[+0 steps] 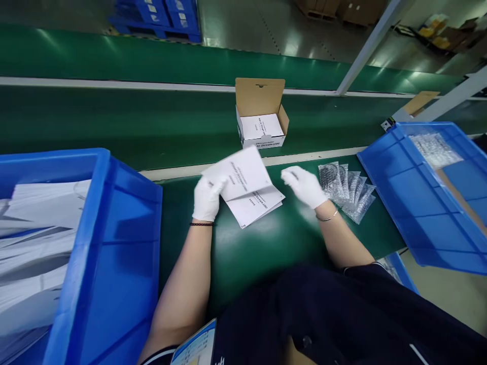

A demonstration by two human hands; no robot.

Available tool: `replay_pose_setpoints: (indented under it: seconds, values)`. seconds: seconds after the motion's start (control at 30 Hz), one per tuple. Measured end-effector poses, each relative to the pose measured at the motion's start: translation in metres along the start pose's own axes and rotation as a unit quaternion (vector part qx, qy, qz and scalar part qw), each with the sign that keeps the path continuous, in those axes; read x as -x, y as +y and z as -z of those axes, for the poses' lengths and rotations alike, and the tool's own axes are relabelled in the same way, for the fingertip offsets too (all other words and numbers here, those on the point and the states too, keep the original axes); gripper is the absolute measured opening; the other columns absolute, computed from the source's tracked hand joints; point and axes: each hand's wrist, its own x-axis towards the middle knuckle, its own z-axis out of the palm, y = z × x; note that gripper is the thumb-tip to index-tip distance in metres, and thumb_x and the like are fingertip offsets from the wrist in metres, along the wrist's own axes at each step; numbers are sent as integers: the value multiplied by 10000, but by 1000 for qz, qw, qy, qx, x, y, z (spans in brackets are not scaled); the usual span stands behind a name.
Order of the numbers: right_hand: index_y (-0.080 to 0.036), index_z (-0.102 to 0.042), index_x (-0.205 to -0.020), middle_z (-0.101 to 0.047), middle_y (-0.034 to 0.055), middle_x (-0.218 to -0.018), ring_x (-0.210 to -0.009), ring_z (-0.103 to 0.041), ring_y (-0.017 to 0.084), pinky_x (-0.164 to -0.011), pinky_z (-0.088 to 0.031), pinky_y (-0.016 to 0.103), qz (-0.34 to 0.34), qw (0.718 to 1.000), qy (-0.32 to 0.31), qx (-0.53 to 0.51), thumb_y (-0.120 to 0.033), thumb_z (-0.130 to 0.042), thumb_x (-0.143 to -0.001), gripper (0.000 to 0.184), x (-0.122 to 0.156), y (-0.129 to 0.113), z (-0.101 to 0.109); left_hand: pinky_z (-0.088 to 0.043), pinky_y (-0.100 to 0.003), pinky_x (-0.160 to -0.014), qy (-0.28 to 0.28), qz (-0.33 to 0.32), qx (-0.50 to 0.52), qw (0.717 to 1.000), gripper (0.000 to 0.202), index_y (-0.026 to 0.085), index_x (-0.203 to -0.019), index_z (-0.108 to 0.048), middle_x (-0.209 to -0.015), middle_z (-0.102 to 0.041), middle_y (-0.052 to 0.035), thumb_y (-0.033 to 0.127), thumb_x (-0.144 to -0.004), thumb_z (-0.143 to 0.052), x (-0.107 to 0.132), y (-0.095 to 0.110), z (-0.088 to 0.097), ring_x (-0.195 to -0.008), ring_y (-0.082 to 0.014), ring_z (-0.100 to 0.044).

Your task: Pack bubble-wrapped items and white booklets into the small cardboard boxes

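My left hand, in a white glove, is closed on the edge of a white printed booklet. That booklet is raised and slightly blurred. Beneath it, more white booklets lie fanned on the green work surface, partly covered. My right hand, also gloved, hovers to the right of the booklets, apart from them. Its fingers are curled in, with nothing visible in them. Just right of that hand, several bubble-wrap pouches lie overlapping. Beyond the hands stands an open white carton with a printed white booklet on top inside.
A blue bin holding stacks of white papers stands at left. At right, a tilted blue bin contains bubble-wrap pouches. A pale rail runs along the work surface, and a metal post rises behind.
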Motion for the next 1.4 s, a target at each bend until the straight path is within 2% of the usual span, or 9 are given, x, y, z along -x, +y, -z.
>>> replay_pose_setpoints:
  seconds: [0.17,0.23,0.33,0.47,0.6,0.77,0.93,1.17,1.4]
  values:
    - [-101,-674,-968,-580,214,-1085,-1021,-501,405,-825,-446,507,-171,913,120,351,-555,-636,-879,464,18,65,66,-510,-338,-960,109,44,215,969,286,240,-1184,-600,-1359,-555,-54,300,-906,-568,-11,-2,4,-1203,-206,-553]
    - [-52,-663,-969,-509,278,-1182,-1122,-412,457,-881,-402,568,-188,869,123,440,-556,-728,-796,537,27,83,73,-547,-287,-845,152,108,220,957,270,246,-1182,-589,-1357,-557,-59,335,-944,-497,-13,-1,5,-1160,-195,-578]
    - [-80,-655,-932,-426,257,-1322,-1239,-305,460,-984,-312,593,-147,872,113,453,-451,-789,-729,443,31,91,64,-549,-232,-767,166,133,224,951,238,244,-1120,-612,-1316,-588,-57,339,-957,-467,-14,-1,6,-1155,-182,-580]
    - [-173,-585,-747,-618,125,-950,-945,-554,356,-859,-444,489,-212,942,24,260,-300,-714,-718,183,18,77,50,-506,-275,-968,69,40,244,967,316,242,-1086,-648,-1340,-574,-36,81,-821,-588,-11,0,5,-1271,-190,-507]
    - [-208,-539,-768,-602,45,-775,-760,-586,291,-772,-502,450,-184,973,133,-43,-381,-699,-668,256,0,61,48,-422,-356,-1100,28,-4,245,969,426,263,-1120,-649,-1410,-512,-25,25,-768,-612,-6,4,3,-1337,-220,-444]
    - [-226,-578,-953,-616,31,-907,-772,-601,225,-569,-523,299,-109,879,26,-464,-495,-713,-743,367,-13,54,37,-465,-388,-1055,22,41,259,965,358,315,-1131,-634,-1424,-495,1,102,-849,-573,-6,4,5,-1329,-218,-451]
    - [-174,-618,-910,-562,15,-732,-600,-548,177,-475,-490,254,-149,828,-67,-536,-477,-857,-635,474,-17,62,1,-580,-382,-810,35,105,263,959,321,358,-1170,-608,-1418,-501,3,191,-916,-506,-8,2,7,-1256,-238,-516]
    - [-208,-592,-938,-613,43,-889,-880,-612,241,-795,-568,385,-157,794,-2,-588,-545,-864,-651,520,-27,79,-15,-572,-344,-746,21,141,238,961,315,330,-1189,-611,-1424,-500,-22,221,-905,-530,-9,5,5,-1226,-252,-538]
    - [-238,-580,-1021,-631,28,-1001,-982,-604,255,-898,-528,389,-138,816,86,-555,-490,-893,-569,605,-26,74,-17,-556,-368,-785,41,152,219,963,316,323,-1191,-596,-1453,-468,-31,217,-901,-535,-11,-1,5,-1214,-245,-551]
